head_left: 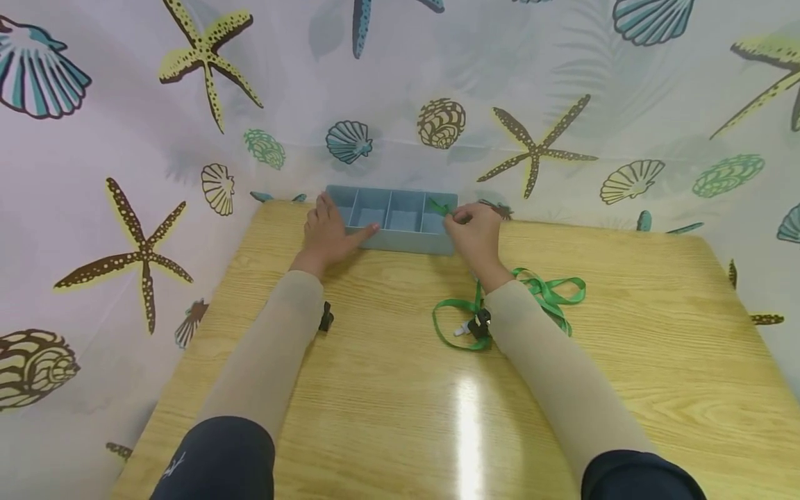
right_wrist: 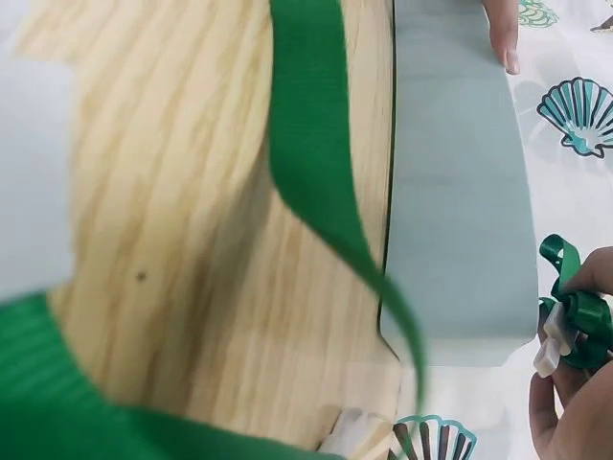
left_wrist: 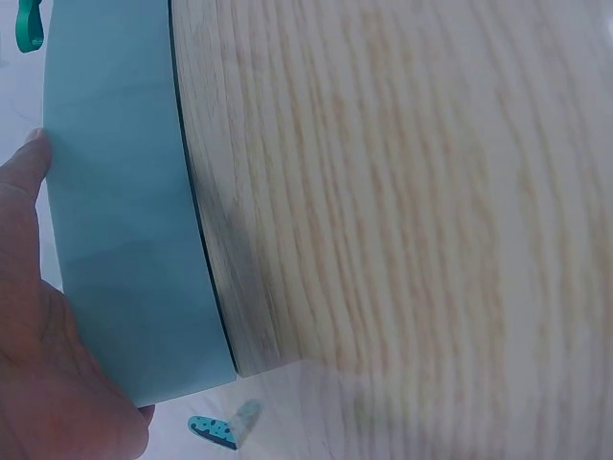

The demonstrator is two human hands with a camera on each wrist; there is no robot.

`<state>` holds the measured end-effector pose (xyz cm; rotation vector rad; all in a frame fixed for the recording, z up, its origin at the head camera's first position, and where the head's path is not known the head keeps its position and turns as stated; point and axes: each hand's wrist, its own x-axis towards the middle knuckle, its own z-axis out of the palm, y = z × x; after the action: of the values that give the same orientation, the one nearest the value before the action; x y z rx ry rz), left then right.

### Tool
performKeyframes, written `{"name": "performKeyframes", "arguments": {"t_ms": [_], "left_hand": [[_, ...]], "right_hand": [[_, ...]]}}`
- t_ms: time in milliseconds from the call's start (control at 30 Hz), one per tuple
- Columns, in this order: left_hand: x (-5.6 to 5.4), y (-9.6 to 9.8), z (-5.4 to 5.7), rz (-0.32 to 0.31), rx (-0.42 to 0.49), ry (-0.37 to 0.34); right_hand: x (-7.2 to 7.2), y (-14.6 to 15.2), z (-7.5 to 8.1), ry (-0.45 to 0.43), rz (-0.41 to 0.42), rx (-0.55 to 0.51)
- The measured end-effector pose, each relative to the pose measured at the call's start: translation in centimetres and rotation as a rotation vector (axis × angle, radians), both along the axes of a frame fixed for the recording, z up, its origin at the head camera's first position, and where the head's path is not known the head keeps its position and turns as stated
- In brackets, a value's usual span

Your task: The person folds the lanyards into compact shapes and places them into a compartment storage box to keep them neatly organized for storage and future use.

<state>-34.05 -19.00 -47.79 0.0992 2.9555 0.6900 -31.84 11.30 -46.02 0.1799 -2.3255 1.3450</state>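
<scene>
A blue-grey box with several compartments in a row stands at the back of the table. My left hand holds its left end, thumb on the front rim. In the left wrist view that thumb lies along the edge of the box's front wall. At the right end, my right hand pinches a bunched green lanyard with a white plastic clip. Its green band shows over the rightmost compartment.
More green lanyards lie loosely looped on the wooden table, around and below my right forearm. A white clip is near the loop there. A patterned cloth hangs right behind the box.
</scene>
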Motion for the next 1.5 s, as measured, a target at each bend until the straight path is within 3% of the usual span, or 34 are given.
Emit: {"name": "performKeyframes", "arguments": {"t_ms": [200,367,533,1000,1367,1500], "left_hand": [[0.1,0.0,0.4,0.006,0.013,0.001],[0.1,0.1,0.5,0.01,0.01,-0.007],[0.2,0.1,0.5,0.013,0.02,-0.008],[0.1,0.0,0.0,0.008,0.002,-0.003],[0.0,0.0,-0.1,0.011,0.009,0.009],[0.1,0.0,-0.1,0.011,0.02,0.008]], "right_hand": [[-0.5,-0.4,0.2,-0.03,-0.007,0.047],[-0.7,-0.7,0.5,-0.043,-0.048,0.167],[-0.9,-1.0,0.7,-0.058,-0.026,0.255],[-1.3,-1.1,0.8,-0.072,-0.025,0.345],[-0.9,-2.1,0.7,-0.125,-0.037,0.508],[-0.9,-2.2,0.5,-0.138,-0.012,0.506]]}}
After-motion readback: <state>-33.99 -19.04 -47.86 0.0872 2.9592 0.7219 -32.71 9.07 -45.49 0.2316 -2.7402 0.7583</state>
